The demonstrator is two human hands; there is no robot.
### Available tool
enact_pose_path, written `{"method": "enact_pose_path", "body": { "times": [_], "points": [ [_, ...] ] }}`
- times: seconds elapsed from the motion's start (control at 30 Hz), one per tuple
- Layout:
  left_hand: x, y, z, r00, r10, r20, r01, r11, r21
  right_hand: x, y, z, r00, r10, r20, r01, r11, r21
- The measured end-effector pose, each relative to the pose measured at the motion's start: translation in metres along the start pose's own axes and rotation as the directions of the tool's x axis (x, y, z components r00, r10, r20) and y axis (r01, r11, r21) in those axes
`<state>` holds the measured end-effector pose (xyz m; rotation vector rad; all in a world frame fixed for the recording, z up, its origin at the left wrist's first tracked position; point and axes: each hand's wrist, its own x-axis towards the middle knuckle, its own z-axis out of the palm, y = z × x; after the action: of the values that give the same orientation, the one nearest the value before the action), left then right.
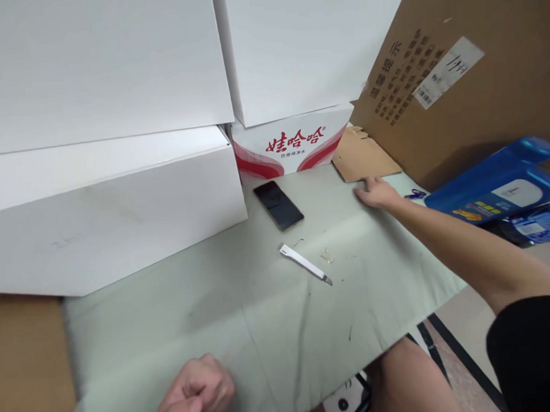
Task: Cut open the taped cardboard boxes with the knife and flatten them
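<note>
My left hand [199,388] is curled into a loose fist above the near part of the cloth, and nothing shows in it. Stretched out to the far right, my right hand [378,192] has its fingers at the front edge of a flat brown piece of cardboard [367,154] and appears to grip it. A white utility knife [304,263] with its blade out lies mid-table, between the two hands. Behind it rests a dark smartphone [278,204]. Small clear scraps [327,255] lie beside the knife.
White boxes [119,226] and a white carton with red lettering [294,143] line the back. A large brown carton [480,66] stands at right, near a blue bottle [490,185] and a small dark blue item [415,194]. Pale green cloth [170,322] covers the table.
</note>
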<state>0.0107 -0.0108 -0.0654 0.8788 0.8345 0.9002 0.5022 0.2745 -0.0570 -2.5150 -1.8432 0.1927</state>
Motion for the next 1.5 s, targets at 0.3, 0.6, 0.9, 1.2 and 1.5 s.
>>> {"method": "enact_pose_path", "body": {
  "times": [0.3,0.6,0.9,1.2,1.5],
  "points": [
    [0.009,0.015,0.026,0.99,0.001,0.142,-0.031,0.977,0.211,-0.032,-0.035,-0.02,0.978,-0.183,0.097,0.19,0.979,-0.073],
    [-0.006,0.002,0.061,0.989,0.108,0.1,-0.136,0.42,0.897,-0.208,-0.122,-0.071,0.667,-0.726,0.165,0.742,0.667,-0.063],
    [-0.021,0.029,0.022,0.95,0.292,-0.116,-0.018,0.417,0.909,-0.337,-0.342,-0.114,0.03,-0.988,-0.148,0.996,0.018,0.083],
    [-0.02,0.034,0.019,0.956,0.28,-0.087,-0.074,0.517,0.853,-0.349,-0.54,-0.124,0.111,-0.988,-0.105,0.882,0.147,-0.449],
    [-0.024,0.042,0.008,0.949,0.299,-0.099,-0.108,0.604,0.79,-0.306,-0.613,-0.105,0.339,-0.933,0.119,0.714,0.173,-0.678]
  ]
}}
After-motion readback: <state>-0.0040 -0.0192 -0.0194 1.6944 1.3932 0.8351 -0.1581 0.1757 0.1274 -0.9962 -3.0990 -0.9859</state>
